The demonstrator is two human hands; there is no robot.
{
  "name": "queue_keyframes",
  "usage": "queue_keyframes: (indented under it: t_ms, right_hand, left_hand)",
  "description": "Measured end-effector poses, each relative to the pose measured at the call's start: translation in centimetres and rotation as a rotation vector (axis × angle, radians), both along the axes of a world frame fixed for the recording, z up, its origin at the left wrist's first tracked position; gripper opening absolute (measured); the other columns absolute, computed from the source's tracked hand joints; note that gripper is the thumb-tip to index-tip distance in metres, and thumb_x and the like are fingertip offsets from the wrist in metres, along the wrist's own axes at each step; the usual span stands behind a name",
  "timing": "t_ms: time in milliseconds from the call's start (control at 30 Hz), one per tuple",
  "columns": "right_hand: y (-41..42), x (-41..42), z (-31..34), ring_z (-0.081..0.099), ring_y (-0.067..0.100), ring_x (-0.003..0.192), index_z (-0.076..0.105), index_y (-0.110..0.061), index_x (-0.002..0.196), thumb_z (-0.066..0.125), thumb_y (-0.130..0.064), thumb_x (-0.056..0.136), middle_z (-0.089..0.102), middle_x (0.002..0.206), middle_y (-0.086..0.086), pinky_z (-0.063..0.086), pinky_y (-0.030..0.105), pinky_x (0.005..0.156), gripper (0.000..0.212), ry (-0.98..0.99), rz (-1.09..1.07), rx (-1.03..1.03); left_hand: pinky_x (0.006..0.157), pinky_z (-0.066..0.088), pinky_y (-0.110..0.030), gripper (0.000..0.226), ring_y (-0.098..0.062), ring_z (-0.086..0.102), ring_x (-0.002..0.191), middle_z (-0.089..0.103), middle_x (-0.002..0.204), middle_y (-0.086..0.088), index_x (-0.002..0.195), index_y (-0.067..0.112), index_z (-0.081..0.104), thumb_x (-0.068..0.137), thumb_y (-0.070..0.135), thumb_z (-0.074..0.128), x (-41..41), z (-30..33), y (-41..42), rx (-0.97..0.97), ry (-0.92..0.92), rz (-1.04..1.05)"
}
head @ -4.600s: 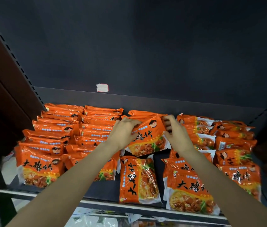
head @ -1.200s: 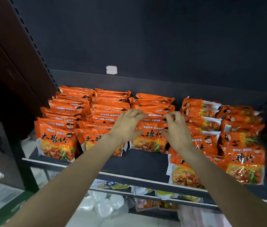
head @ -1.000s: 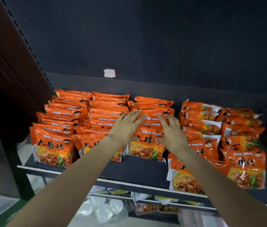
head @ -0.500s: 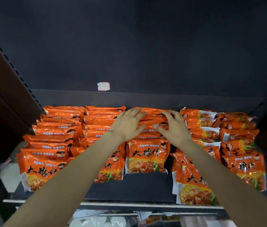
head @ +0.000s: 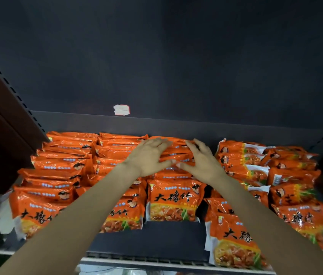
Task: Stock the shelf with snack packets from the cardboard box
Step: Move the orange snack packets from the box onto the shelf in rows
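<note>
Packets: orange snack packets [head: 173, 199] stand in rows across the dark shelf [head: 146, 241], the middle row stopping short of the front edge.
Left hand: the left hand [head: 148, 157] lies flat with fingers spread wide on the middle row's tops, holding nothing.
Right hand: the right hand [head: 204, 161], at 3 o'clock from the left, presses the same row with fingers spread, thumbs nearly touching.
Label: a white sticker [head: 121, 110] sits on the back panel at 12 o'clock.

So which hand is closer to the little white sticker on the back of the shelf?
Left. The left hand lies on the orange packets just below and right of the small white paper sticker; the right hand lies farther right.
</note>
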State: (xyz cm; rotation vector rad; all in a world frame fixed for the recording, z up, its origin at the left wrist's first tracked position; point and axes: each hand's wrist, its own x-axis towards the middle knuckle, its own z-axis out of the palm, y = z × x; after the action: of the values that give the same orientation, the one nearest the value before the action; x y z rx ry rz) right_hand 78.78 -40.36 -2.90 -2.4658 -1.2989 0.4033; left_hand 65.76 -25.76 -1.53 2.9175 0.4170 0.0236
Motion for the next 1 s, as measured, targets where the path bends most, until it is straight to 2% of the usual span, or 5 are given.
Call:
queue_keyframes:
  t_ms: [167, 300, 500, 667, 1000]
  right_hand:
    - [-3.7, -0.3, 0.1, -0.012, 0.012, 0.144, 0.001, -0.03, 0.149, 0.068, -0.065, 0.067, -0.007, 0.157, -0.009, 0.013, 0.043, 0.116, 0.112, -0.042, 0.164, -0.119]
    - [-3.1, -1.1, -0.3, -0.014, 0.018, 0.144, -0.006, -0.026, 0.149, 0.076, -0.058, 0.062, -0.011, 0.156, -0.003, 0.012, 0.042, 0.115, 0.123, -0.193, 0.162, -0.236]
    - [-2.2, -1.6, -0.4, 0.012, 0.023, 0.141, 0.006, -0.019, 0.149, 0.076, -0.057, 0.062, 0.014, 0.151, 0.006, 0.017, 0.039, 0.115, 0.117, -0.37, 0.121, -0.196]
    - [-2.8, -2.7, -0.4, 0.01, 0.021, 0.142, 0.007, -0.018, 0.149, 0.075, -0.053, 0.067, 0.012, 0.153, 0.004, 0.017, 0.039, 0.115, 0.112, -0.353, 0.088, -0.158]
    - [-10.2, 2.6, 1.9, 0.03, 0.019, 0.135, 0.037, -0.02, 0.141, 0.058, -0.032, 0.09, 0.038, 0.143, 0.002, 0.031, 0.035, 0.11, 0.057, -0.139, -0.139, 0.187]
  left_hand:
    - [0.117, 0.003, -0.035, 0.111, -0.018, 0.004, 0.145, -0.001, 0.159, 0.001, 0.15, 0.023, 0.004, 0.068, 0.075, 0.056, -1.7, -1.3, -1.5, 0.097, 0.172, -0.121]
    - [0.117, -0.001, -0.035, 0.118, -0.022, 0.003, 0.145, -0.002, 0.158, -0.005, 0.15, 0.017, 0.0, 0.065, 0.068, 0.065, -1.3, -2.2, -2.2, 0.199, 0.172, -0.095]
    - [0.117, 0.007, -0.04, 0.111, -0.023, 0.011, 0.144, 0.008, 0.157, -0.007, 0.149, 0.015, 0.008, 0.069, 0.063, 0.066, -1.1, -1.7, -2.7, 0.253, 0.155, -0.067]
    - [0.117, 0.007, -0.041, 0.106, -0.024, 0.009, 0.145, 0.007, 0.158, -0.006, 0.149, 0.019, 0.01, 0.07, 0.062, 0.066, -1.7, -1.8, -3.6, 0.226, 0.107, -0.044]
    - [0.11, 0.031, -0.035, 0.056, -0.023, 0.037, 0.132, 0.042, 0.14, -0.006, 0.142, 0.016, 0.031, 0.091, 0.022, 0.053, 4.0, 0.4, -9.2, -0.192, -0.281, -0.009]
